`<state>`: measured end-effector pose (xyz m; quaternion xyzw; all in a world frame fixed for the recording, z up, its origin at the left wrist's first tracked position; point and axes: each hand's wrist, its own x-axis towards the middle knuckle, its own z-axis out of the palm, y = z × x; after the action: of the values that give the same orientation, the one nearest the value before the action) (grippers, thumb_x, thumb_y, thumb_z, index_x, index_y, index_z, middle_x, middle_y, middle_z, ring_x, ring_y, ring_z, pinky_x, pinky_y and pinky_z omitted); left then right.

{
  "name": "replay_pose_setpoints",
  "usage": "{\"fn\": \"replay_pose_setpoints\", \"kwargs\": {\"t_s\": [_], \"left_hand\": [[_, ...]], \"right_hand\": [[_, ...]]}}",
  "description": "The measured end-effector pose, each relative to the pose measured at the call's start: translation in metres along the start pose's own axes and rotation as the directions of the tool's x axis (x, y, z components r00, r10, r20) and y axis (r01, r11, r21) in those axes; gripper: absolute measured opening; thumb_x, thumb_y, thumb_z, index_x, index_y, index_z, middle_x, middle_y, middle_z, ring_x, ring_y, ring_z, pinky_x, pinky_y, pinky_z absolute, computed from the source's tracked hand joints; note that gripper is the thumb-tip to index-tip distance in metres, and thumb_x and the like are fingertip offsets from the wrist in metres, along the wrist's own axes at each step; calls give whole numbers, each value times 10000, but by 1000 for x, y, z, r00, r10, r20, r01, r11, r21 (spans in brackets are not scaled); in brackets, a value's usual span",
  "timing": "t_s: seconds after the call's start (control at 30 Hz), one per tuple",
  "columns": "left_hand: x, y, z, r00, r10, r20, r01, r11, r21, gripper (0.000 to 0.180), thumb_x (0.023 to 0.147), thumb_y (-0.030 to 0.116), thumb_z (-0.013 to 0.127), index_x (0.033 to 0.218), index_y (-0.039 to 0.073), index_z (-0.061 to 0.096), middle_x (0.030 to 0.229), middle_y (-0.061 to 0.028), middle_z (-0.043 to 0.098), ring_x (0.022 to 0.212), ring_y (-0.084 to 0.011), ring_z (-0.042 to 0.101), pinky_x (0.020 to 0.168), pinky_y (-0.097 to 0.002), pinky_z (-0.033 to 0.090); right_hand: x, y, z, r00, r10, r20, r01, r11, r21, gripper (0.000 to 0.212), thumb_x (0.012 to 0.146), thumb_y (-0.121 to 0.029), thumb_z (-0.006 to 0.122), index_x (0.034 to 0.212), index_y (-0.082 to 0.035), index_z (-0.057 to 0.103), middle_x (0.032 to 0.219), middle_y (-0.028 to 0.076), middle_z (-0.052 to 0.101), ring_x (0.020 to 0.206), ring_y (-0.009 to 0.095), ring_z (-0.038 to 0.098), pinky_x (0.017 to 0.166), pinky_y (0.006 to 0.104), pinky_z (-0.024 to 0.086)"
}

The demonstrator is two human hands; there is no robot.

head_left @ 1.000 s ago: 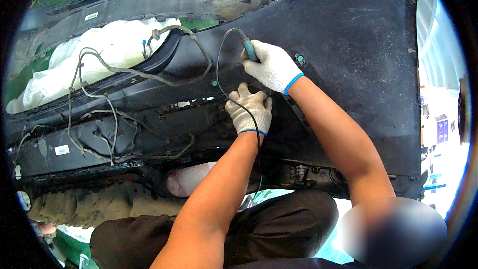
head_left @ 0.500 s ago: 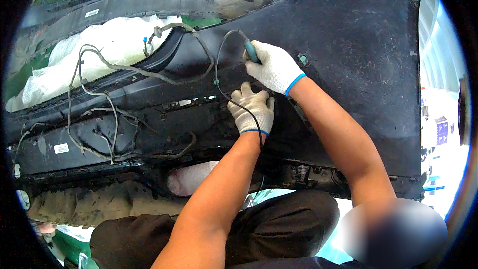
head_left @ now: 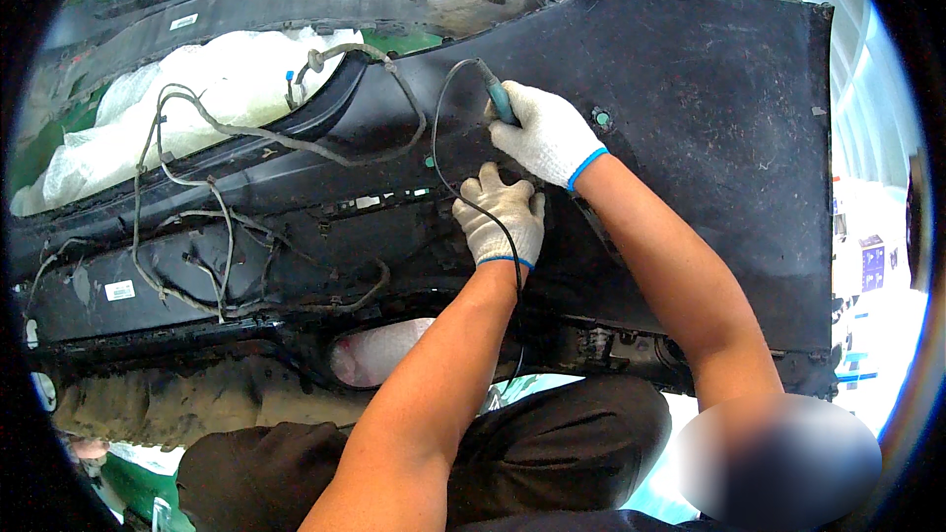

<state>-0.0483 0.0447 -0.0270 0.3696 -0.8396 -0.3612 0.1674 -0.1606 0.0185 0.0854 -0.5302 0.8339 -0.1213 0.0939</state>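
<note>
A large black plastic car bumper (head_left: 709, 158) lies in front of me, its inner side up. In a white knitted glove with a blue cuff, my right hand (head_left: 550, 133) is closed around the green handle of a corded pen-like tool (head_left: 502, 101); the tool's working tip is hidden by the hand. A thin black cord (head_left: 437, 128) loops from the tool's upper end down across my left glove. My left hand (head_left: 501, 215), gloved too, rests on the bumper just below the right one, fingers spread and holding nothing.
A grey wiring harness (head_left: 229, 128) lies in loops over the bumper's left part. White wrapping (head_left: 197, 89) shows through an opening behind it. Another dark bumper (head_left: 286, 0) lies along the far side. My knees (head_left: 572, 433) are at the near edge. Small boxes (head_left: 873, 264) stand at the right.
</note>
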Motion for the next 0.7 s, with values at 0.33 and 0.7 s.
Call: {"fn": "replay_pose_setpoints", "kwargs": {"t_s": [0.33,0.7], "left_hand": [[0,-3,3,999,29,-20,-29,1000,-4,229,899,396,849,1112,315,872,1459,-166,629,1268,-410,593,1042,-535,507],[-1,-6,2,998,54,-28,-54,999,-5,237,903,375,853,1134,323,861,1457,-175,629,1257,-418,600,1030,-538,515]], "right_hand": [[-1,-6,0,1000,17,4,-17,999,35,205,938,-173,757,1103,-63,708,1006,199,760,974,410,754,878,472,594],[-1,-1,7,1000,-8,-16,8,999,48,197,934,-159,744,1108,-72,714,995,184,766,967,390,763,876,464,597]]}}
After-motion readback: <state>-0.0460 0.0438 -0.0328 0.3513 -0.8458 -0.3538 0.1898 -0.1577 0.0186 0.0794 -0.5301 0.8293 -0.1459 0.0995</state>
